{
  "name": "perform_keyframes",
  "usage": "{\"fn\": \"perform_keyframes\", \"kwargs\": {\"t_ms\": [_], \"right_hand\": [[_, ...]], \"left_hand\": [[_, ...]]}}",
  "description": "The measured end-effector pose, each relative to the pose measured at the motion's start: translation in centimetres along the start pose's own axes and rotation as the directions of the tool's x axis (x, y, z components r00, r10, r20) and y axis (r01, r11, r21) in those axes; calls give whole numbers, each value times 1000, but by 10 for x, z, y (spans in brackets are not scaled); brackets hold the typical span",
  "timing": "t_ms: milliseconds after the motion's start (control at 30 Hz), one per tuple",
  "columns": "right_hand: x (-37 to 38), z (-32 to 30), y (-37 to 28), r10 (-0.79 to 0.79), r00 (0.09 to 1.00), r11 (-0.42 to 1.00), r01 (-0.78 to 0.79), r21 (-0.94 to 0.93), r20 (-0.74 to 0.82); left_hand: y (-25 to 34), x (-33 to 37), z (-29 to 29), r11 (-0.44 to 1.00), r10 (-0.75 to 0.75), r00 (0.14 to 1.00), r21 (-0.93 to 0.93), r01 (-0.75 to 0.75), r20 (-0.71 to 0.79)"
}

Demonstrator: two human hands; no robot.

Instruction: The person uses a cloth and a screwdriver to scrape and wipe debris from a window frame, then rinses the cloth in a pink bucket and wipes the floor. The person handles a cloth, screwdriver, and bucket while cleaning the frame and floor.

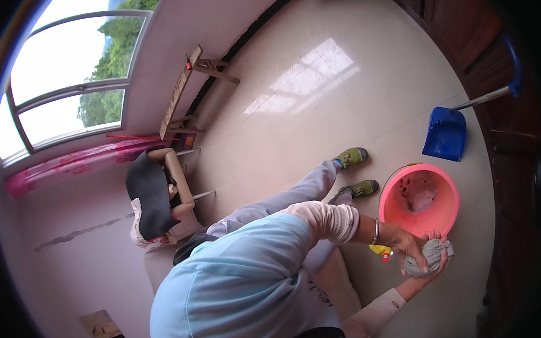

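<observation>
A crumpled grey cloth (pixel 423 265) is squeezed between my two hands, just off the lower rim of a pink bucket (pixel 450 202). My left hand (pixel 406 242), with a bracelet at the wrist, presses onto it from above with bent fingers. Around its other side curls my right hand (pixel 439 272), partly hidden by the cloth. Murky liquid or foam with dark spots (pixel 417 195) shows at the bottom of the bucket. Close to my left wrist is a yellow bottle (pixel 379 249) with a red cap, partly covered by my arm.
A blue dustpan (pixel 446 132) with a long handle lies beyond the bucket, near dark wooden doors (pixel 466 39). My feet in green shoes (pixel 350 157) rest on the shiny tiled floor (pixel 271 139). A wooden bench (pixel 181 91) and a chair (pixel 177 183) stand by the window wall.
</observation>
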State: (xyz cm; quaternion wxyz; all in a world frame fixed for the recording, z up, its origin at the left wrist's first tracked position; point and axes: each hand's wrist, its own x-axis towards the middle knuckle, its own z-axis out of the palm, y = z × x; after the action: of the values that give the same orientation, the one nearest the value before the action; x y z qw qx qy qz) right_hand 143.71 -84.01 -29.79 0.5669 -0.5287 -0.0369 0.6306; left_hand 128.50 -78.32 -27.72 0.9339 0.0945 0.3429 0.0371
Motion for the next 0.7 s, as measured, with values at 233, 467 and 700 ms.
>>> {"fn": "perform_keyframes", "kwargs": {"t_ms": [233, 467, 700], "right_hand": [[8, 11, -30, -3, 999, 998, 6, -70, 45], [30, -16, 3, -217, 932, 758, -27, -652, -292], [11, 92, 38, -301, 886, 749, -10, -663, -353]], "left_hand": [[-25, 53, 9, 795, 166, 981, 603, -74, -98], [-35, 44, -3, 489, 345, 936, 864, -119, -67], [-10, -14, -69, 450, 455, 890, 857, -249, 20]]}}
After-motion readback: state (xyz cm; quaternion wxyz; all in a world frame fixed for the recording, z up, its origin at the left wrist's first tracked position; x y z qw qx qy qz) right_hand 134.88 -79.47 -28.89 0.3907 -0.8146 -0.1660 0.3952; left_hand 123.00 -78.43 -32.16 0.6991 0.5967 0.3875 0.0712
